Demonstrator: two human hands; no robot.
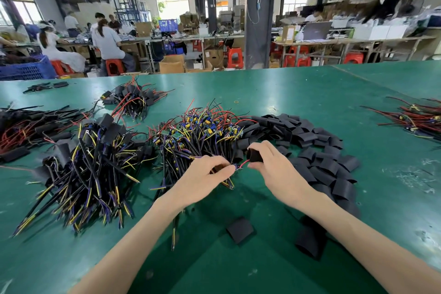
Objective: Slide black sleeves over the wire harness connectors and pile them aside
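1. The central heap of black-jacketed wire harnesses with small yellow and blue board components (202, 131) lies on the green-topped work table (286, 88); every place below is given from this heap.
2. At the heap's near edge, the left hand (210, 172) has its fingers curled, thumb and fingertips pinching the end of one wire harness (235, 167); a thin red lead runs from that end toward the right hand.
3. Just right of that, the right hand (274, 164) pinches a short black tubular sleeve (254, 155) between thumb and fingers, its open mouth turned toward the left hand; sleeve and harness end are close together, joined only by the red lead.
4. Touching the heap's right side sprawls a pile of loose flat black sleeves (310, 145).
5. Left of the heap sits a pile of harnesses with black sleeves on (95, 155); a smaller one (133, 100) lies beyond it.
6. Nearer the person than the heap, a single flattened black sleeve (239, 229) lies alone on the table.
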